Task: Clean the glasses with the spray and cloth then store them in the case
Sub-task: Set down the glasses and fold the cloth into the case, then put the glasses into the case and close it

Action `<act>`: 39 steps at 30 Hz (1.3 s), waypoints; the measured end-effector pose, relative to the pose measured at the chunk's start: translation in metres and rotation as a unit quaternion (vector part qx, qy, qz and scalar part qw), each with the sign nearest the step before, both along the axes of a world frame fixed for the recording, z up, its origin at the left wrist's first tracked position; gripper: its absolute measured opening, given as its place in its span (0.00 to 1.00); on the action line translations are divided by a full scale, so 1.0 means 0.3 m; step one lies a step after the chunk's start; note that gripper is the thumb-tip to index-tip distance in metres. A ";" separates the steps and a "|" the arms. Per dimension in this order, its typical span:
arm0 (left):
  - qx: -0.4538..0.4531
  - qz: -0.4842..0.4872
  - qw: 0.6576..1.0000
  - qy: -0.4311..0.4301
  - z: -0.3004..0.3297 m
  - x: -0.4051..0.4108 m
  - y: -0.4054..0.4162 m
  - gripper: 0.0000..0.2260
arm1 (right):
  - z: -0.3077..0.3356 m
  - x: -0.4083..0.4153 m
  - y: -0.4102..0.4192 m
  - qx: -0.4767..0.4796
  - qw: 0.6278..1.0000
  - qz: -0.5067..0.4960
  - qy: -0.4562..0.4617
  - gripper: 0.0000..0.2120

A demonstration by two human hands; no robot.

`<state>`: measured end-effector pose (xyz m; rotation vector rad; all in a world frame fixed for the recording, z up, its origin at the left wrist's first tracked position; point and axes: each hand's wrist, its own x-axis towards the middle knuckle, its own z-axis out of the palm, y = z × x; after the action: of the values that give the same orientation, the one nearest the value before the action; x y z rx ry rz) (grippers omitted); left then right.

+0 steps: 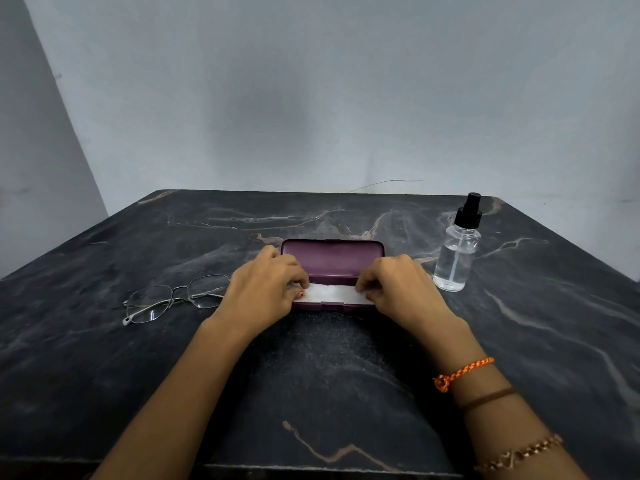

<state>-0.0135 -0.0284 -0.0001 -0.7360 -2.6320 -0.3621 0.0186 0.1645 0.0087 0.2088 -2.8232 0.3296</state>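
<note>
A purple glasses case (332, 258) lies open in the middle of the dark marble table, its lid tilted back. A white cloth (332, 293) lies along its lower half. My left hand (266, 289) pinches the cloth's left end and my right hand (398, 289) pinches its right end, both resting on the case's ends. Thin metal-framed glasses (173, 297) lie unfolded on the table left of my left hand. A clear spray bottle (457, 251) with a black nozzle stands upright to the right of the case.
The dark marble table (346, 375) ends against a pale wall at the back. Its near edge runs along the bottom under my forearms. Bracelets circle my right wrist.
</note>
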 end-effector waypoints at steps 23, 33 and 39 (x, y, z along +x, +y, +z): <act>0.175 -0.021 0.984 -0.004 -0.001 0.006 -0.002 0.08 | -0.010 -0.001 -0.018 -0.094 0.991 -0.009 0.098 0.17; 0.233 -0.025 0.972 0.029 -0.011 -0.006 -0.001 0.10 | -0.029 -0.013 -0.040 -0.160 0.971 0.023 0.175 0.12; 0.263 0.029 0.954 0.139 -0.001 -0.002 -0.009 0.13 | -0.021 0.005 -0.072 -0.113 0.942 0.015 0.315 0.20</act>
<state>-0.0142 -0.0310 -0.0002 -0.4860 -2.1439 -0.8346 0.0202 0.1428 0.0025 0.2542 -2.1340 0.4887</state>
